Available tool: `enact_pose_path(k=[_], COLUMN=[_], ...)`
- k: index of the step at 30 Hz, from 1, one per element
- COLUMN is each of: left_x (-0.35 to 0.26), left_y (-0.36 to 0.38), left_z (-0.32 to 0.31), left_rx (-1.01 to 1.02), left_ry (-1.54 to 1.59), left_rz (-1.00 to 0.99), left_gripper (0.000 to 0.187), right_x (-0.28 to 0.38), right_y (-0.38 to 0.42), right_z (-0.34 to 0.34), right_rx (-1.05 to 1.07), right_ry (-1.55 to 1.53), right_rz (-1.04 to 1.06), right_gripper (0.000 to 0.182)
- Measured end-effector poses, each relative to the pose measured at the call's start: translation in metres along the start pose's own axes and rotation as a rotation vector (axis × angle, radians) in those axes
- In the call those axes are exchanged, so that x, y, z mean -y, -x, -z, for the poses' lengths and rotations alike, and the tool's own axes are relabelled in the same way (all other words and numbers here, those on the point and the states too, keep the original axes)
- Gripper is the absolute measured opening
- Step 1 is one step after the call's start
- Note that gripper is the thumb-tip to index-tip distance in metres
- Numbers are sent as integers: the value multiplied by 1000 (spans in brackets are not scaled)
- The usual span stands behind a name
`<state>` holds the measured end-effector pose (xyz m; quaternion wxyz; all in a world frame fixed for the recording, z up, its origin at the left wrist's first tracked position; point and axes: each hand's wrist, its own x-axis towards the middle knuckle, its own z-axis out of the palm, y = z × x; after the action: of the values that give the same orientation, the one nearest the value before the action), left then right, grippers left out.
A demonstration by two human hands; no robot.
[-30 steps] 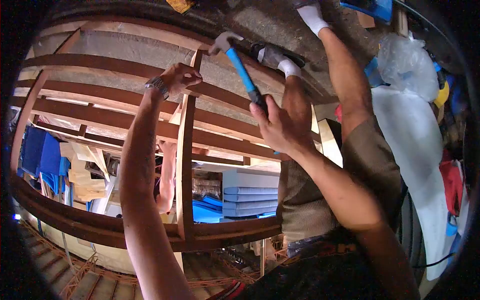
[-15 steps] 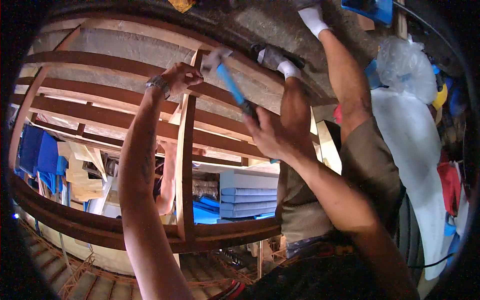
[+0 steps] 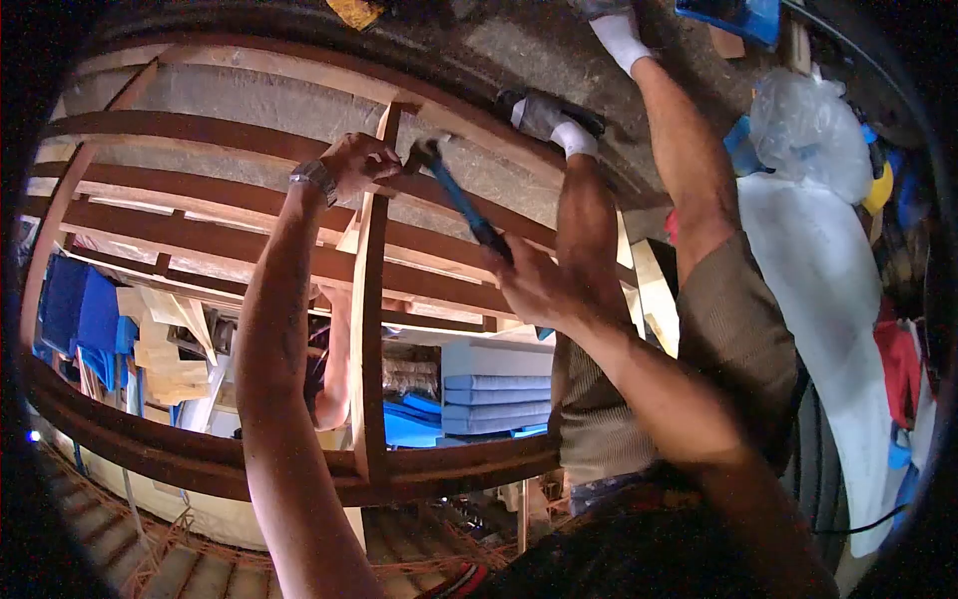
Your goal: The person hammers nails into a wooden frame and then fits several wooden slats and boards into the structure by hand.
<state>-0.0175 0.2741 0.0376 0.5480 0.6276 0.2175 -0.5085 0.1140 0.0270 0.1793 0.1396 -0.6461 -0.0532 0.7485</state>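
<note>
My right hand [image 3: 544, 285] is wrapped round the dark grip of a hammer [image 3: 459, 200] with a blue shaft. The hammer's head is up and to the left, just right of my left fingertips. My left hand [image 3: 357, 165], with a watch [image 3: 317, 180] on its wrist, rests at the joint of an upright and a crosswise slat of a wooden frame [image 3: 371, 329]. Its thumb and finger are pinched together; whatever they hold is too small to make out.
Behind the frame is another person's arm [image 3: 334, 369]. Folded blue-grey pads [image 3: 496, 399] and blue sheets [image 3: 80, 304] lie beyond. Bare legs in white socks [image 3: 621, 40] stand at the right, beside a white sheet [image 3: 813, 270] and a clear plastic bag [image 3: 806, 130].
The hammer's head has swung a little down and left, closer to my left fingertips. My left hand stays at the same joint of the frame.
</note>
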Motion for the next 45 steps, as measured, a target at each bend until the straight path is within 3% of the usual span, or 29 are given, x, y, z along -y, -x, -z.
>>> enact_pose_path(k=[1, 3, 5, 7, 11, 13, 15, 16, 18, 21, 23, 26, 27, 31, 32, 34, 36, 39, 40, 43, 44, 45], left_x=[31, 35, -10, -17, -8, 16, 9, -7, -14, 39, 26, 27, 28, 29, 28, 16, 10, 17, 25, 3, -8, -4], left_y=[-7, -3, 5, 6, 5, 2, 3, 8, 16, 18, 20, 19, 20, 16, 18, 18, 22, 23, 18, 25, 30, 29], left_z=[-9, -14, 0, 2, 3, -7, -2, 1, 20, 38, 36, 33, 35, 38, 38, 36, 39, 35, 34, 36, 36, 35], left_rx=[-16, -22, -26, -51, -23, 7, -86, -176, -321, -494, -455, -373, -378, -372, -366, -393, -422, -430, -441, -489, -504, -493], left_ry=[176, 217, -60, -96, -255, 206, 303, 175, 46, -884, -869, -845, -825, -829, -849, -801, -784, -797, -800, -780, -768, -782], left_rz=[-25, -14, 45, 34, -66, -40, 18, 66, 233, 142, 223, 217, 225, 194, 179, 274, 308, 249, 236, 260, 280, 272], left_gripper=[22, 22, 22, 22, 22, 23, 24, 25, 30, 38, 32, 31, 31, 30, 33, 28, 30, 31, 31, 30, 30, 30], right_x=[5, 16, 15, 15, 17, 18, 31, 34, 32, 31, 21, 11, 20, 53, 48, 36, 26, 11, 45, 35, 54, 61], right_y=[-1, -3, -8, -9, -6, -8, -8, -8, -7, -8, -9, -11, -9, -5, -9, -9, -15, -17, -7, -17, -3, 0], right_z=[5, 13, 12, 11, 11, 17, 29, 32, 33, 24, 8, 11, 26, 56, 46, 25, 18, 24, 42, 27, 28, 20], right_rx=[-78, -238, -268, -290, -37, -44, -54, -94, -300, -587, -594, -51, 27, -256, -334, -693, -634, 47, -16, -490, -426, -462], right_ry=[-80, -247, -306, -357, -13, -146, -284, -292, -318, -121, 115, -42, -85, -228, -450, 254, 372, -340, -494, -538, -517, -503], right_rz=[-10, -42, -70, -101, 9, 2, -105, -140, 78, 246, 252, -33, -87, -158, -112, 341, 394, -164, -247, 128, -49, -50], right_gripper=[32, 33, 34, 35, 37, 38, 36, 36, 27, 25, 27, 31, 32, 36, 37, 37, 36, 35, 33, 32, 30, 30])
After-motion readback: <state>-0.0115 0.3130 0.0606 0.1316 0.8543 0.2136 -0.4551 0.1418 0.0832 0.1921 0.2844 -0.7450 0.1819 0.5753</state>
